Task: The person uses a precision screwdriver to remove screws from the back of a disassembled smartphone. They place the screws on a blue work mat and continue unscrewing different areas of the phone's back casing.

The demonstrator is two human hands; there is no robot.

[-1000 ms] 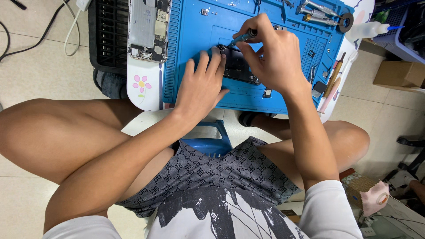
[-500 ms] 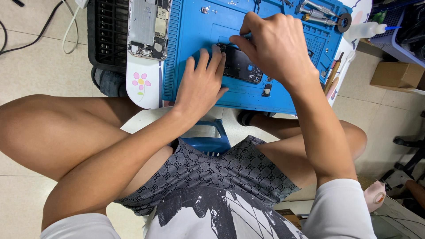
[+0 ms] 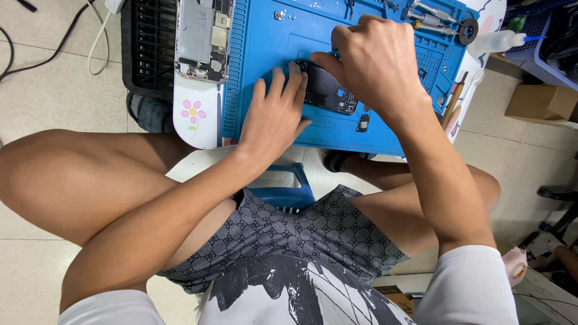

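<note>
A dark phone (image 3: 328, 90) lies on a blue repair mat (image 3: 271, 36) on a small white table. My left hand (image 3: 274, 114) rests flat on the mat, its fingertips pressing the phone's left edge to hold it. My right hand (image 3: 373, 60) is curled in a fist over the phone's upper end. Its fingers pinch a thin tool that they almost entirely hide, and its tip cannot be seen. A small dark part (image 3: 363, 122) lies on the mat just below the phone.
An opened silver phone body (image 3: 203, 36) lies left of the mat, beside a black crate (image 3: 147, 48). Metal tools (image 3: 430, 18) sit at the mat's top right, near a clear bottle (image 3: 497, 41). A cardboard box (image 3: 539, 99) and cables (image 3: 90, 36) are on the floor. A blue stool (image 3: 283, 189) shows between my legs.
My right hand has moved down and left over the phone, and now hides the thin tool that stuck out a second ago. My left hand has stayed on the phone's edge.
</note>
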